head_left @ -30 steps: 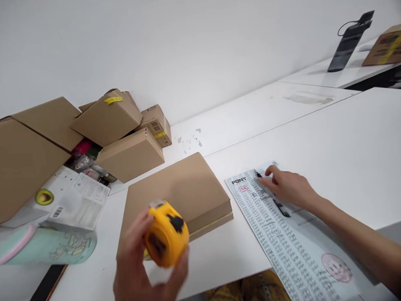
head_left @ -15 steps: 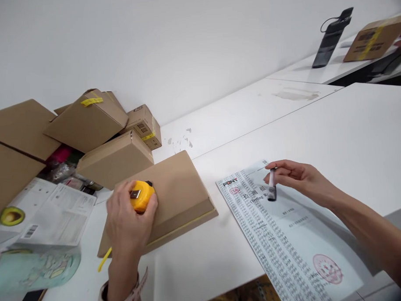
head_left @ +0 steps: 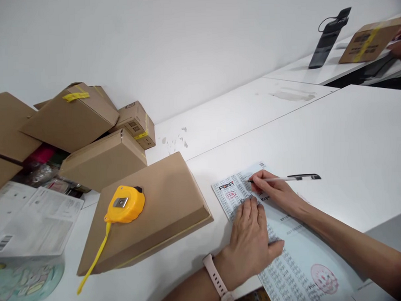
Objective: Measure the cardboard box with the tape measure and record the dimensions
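Observation:
My left hand (head_left: 251, 238) lies flat, fingers stretched out, on a printed sheet (head_left: 289, 252) headed with a logo and small columns of text. My right hand (head_left: 274, 189) pinches a pen (head_left: 293, 178) whose tip touches the top of the sheet. A yellow tape measure (head_left: 125, 204) sits on a flat cardboard box (head_left: 163, 213), its yellow tape hanging off the box's near left edge. Neither hand touches the tape measure.
Several cardboard boxes (head_left: 71, 120) are piled at the back left against the wall. A printed leaflet (head_left: 32, 222) and a pale green patterned container (head_left: 27, 279) lie at the near left. Far right, another table holds a black stand (head_left: 326, 38) and a box (head_left: 367, 41); another person's hand (head_left: 400, 44) shows there.
My left hand let go of the tape measure on the flat box and moved right onto the sheet. My right hand turned the pen and brought its tip to the paper.

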Motion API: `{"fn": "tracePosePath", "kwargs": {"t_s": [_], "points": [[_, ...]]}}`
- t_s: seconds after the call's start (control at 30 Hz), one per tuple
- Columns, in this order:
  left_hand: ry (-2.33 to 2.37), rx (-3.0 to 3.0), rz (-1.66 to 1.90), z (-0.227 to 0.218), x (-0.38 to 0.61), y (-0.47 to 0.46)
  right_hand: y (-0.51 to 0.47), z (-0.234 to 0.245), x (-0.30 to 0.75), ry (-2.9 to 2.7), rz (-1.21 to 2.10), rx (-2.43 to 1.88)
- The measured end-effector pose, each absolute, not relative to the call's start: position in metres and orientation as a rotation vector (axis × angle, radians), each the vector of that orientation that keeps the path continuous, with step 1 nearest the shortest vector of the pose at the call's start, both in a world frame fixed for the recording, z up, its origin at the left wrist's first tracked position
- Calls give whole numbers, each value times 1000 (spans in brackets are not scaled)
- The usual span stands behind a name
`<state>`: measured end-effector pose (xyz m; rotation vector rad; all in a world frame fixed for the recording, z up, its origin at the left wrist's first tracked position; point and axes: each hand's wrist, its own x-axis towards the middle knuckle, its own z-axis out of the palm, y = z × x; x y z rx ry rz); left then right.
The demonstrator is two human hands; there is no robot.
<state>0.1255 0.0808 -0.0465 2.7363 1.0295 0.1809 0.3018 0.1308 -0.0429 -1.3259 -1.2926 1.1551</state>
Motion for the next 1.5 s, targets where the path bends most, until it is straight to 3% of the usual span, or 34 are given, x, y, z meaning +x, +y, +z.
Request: {"fn": "tracePosePath", "kwargs": {"t_s": [0.57, 1.5], "points": [[1021, 2897, 252, -53, 127, 85, 128, -50, 299, -1398, 886, -1534], [1025, 2920, 255, -50, 125, 85, 127, -52, 301, -1455, 877, -1512]]}}
